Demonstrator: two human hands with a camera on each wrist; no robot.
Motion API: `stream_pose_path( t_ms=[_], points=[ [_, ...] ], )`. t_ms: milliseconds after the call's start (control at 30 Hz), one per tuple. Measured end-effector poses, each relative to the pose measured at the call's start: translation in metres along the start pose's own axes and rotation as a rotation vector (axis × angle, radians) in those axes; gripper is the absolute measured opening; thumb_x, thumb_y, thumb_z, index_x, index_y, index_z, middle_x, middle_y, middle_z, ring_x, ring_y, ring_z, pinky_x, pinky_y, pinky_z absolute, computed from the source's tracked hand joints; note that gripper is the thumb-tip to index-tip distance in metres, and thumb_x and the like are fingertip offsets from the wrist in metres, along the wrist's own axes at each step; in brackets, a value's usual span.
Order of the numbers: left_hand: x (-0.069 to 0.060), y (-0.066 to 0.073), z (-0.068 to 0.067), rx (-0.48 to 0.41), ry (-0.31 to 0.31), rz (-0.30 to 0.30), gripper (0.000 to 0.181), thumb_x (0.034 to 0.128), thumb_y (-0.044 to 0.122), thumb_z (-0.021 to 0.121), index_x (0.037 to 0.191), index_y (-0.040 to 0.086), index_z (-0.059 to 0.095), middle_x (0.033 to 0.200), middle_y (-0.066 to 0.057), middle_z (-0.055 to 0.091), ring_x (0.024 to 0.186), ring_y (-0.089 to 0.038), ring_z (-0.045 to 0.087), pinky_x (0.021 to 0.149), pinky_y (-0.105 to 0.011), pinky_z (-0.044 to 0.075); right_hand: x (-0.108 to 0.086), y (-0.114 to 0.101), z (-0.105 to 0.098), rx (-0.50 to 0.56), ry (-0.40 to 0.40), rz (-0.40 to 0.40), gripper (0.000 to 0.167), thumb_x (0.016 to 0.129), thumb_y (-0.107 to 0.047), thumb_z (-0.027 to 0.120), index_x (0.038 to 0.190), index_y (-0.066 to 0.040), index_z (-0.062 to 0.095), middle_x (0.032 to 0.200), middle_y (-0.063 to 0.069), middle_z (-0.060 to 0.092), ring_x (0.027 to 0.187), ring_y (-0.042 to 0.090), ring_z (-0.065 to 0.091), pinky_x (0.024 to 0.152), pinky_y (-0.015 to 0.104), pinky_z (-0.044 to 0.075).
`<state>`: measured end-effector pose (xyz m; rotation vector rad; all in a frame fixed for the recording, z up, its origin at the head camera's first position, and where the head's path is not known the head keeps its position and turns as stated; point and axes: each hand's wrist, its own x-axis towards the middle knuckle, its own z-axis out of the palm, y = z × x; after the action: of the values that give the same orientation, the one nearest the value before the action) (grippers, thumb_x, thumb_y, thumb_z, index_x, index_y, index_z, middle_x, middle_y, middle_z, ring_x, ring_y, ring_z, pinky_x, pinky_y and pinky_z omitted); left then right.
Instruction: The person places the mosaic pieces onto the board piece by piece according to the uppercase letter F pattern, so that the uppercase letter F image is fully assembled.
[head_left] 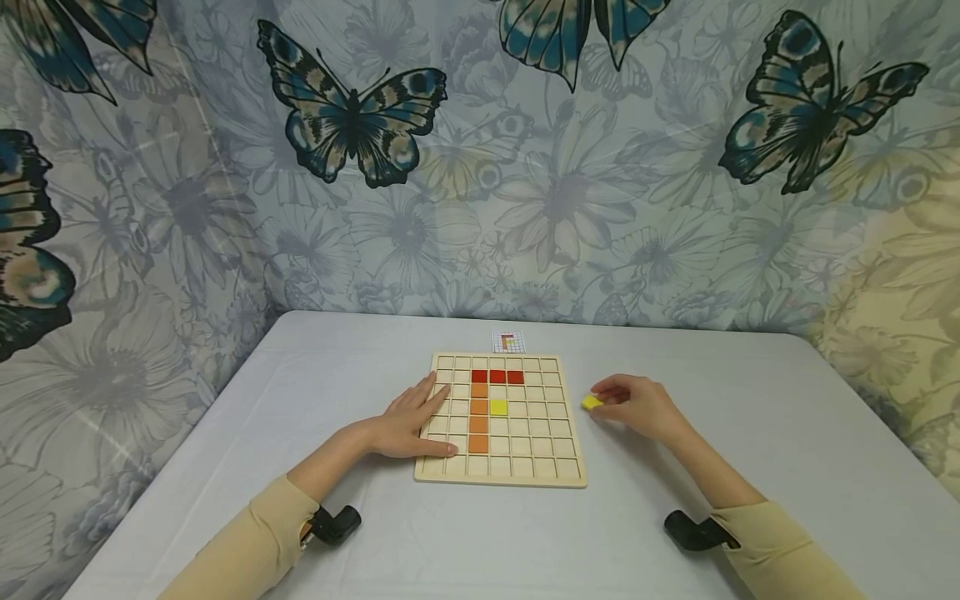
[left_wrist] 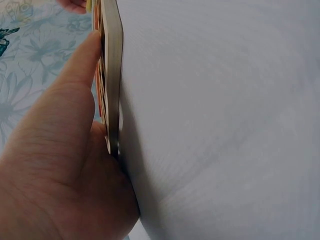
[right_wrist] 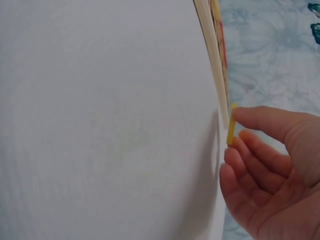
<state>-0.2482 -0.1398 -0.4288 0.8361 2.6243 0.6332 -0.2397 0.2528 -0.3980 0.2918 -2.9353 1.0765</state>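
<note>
A wooden grid board (head_left: pixel 540 467) lies on the white table, with three red tiles (head_left: pixel 497 377) in a row near its far side. Several orange tiles (head_left: pixel 478 425) run down one column below the leftmost red one. One yellow tile (head_left: pixel 498 407) sits in a cell right of that column. My left hand (head_left: pixel 408 422) rests on the board's left side, fingers spread and thumb over the near-left cells. To the right of the board, my right hand (head_left: pixel 637 406) pinches another yellow tile (right_wrist: pixel 231 125) between thumb and fingers, just above the table.
A small printed pattern card (head_left: pixel 508 342) lies beyond the board's far edge. The white tablecloth (head_left: pixel 360 350) spreads around the board. Behind the table hangs a floral backdrop (head_left: pixel 562 200) with butterflies. Black wrist cameras (head_left: pixel 336 525) sit at both sleeves.
</note>
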Motion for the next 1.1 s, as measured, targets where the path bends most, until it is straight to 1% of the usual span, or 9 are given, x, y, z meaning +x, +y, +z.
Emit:
stream_pose_path(
  t_ms=[167,333,467,567,700,833,933,1100],
  points=[
    [0.002,-0.002,0.002,0.002,0.001,-0.003,0.105,0.0854,0.069,0.057,0.158,0.017,0.002,0.161,-0.008,-0.017,0.147,-0.021,-0.013,0.118,-0.043,-0.003,0.003,-0.004,0.005,-0.003,-0.011,-0.002,0.034,0.080,-0.020,0.080,0.107,-0.003,0.071,0.090,0.002,0.069,0.084,0.017,0.061,0.071,0.030,0.050],
    [0.003,-0.003,0.002,0.007,0.004,-0.003,0.105,0.0847,0.069,0.057,0.158,0.017,0.003,0.161,-0.008,-0.017,0.147,-0.021,-0.013,0.118,-0.043,-0.003,0.005,-0.010,0.010,0.025,-0.022,0.016,0.033,0.079,-0.021,0.081,0.107,-0.005,0.071,0.089,0.000,0.068,0.083,0.016,0.060,0.070,0.030,0.049],
    [0.002,-0.002,0.002,0.016,0.002,0.000,0.105,0.0852,0.069,0.056,0.158,0.016,0.003,0.161,-0.009,-0.016,0.147,-0.021,-0.012,0.118,-0.043,-0.002,0.007,-0.016,0.014,0.043,-0.034,-0.002,0.033,0.079,-0.020,0.081,0.106,-0.004,0.071,0.087,0.000,0.068,0.081,0.016,0.060,0.069,0.030,0.049],
    [0.001,0.000,0.001,0.009,0.003,0.013,0.106,0.0852,0.069,0.056,0.158,0.012,0.005,0.162,-0.013,-0.014,0.148,-0.025,-0.011,0.118,-0.045,-0.001,0.007,-0.021,0.017,0.048,-0.040,-0.017,0.032,0.079,-0.020,0.081,0.104,-0.004,0.071,0.085,0.000,0.068,0.080,0.015,0.060,0.069,0.030,0.049],
    [0.001,0.000,0.000,-0.003,0.006,0.024,0.106,0.0849,0.069,0.057,0.158,0.010,0.007,0.161,-0.016,-0.012,0.148,-0.028,-0.009,0.118,-0.048,0.000,0.009,-0.027,0.022,0.052,-0.043,-0.015,0.031,0.078,-0.021,0.082,0.103,-0.006,0.072,0.084,-0.002,0.068,0.080,0.015,0.060,0.070,0.029,0.049],
    [0.002,-0.002,0.001,0.012,0.001,0.006,0.106,0.0847,0.071,0.056,0.158,0.014,0.004,0.162,-0.011,-0.015,0.148,-0.023,-0.012,0.118,-0.045,-0.002,0.012,-0.033,0.027,0.062,-0.060,-0.020,0.031,0.078,-0.020,0.082,0.102,-0.005,0.071,0.085,-0.001,0.066,0.080,0.015,0.058,0.069,0.029,0.048],
    [0.002,-0.002,0.001,0.014,-0.002,-0.004,0.105,0.0848,0.070,0.056,0.158,0.016,0.003,0.161,-0.009,-0.017,0.147,-0.021,-0.013,0.118,-0.043,-0.003,0.014,-0.037,0.032,0.074,-0.072,-0.047,0.030,0.077,-0.017,0.082,0.102,-0.004,0.071,0.085,0.000,0.066,0.080,0.016,0.058,0.069,0.029,0.048],
    [0.003,-0.004,0.002,0.002,0.001,-0.006,0.106,0.0844,0.070,0.056,0.158,0.017,0.003,0.161,-0.009,-0.016,0.147,-0.021,-0.012,0.118,-0.043,-0.002,0.017,-0.043,0.038,0.071,-0.081,-0.098,0.026,0.077,-0.013,0.082,0.099,-0.006,0.072,0.082,-0.002,0.065,0.077,0.014,0.058,0.069,0.028,0.049]
  ],
)
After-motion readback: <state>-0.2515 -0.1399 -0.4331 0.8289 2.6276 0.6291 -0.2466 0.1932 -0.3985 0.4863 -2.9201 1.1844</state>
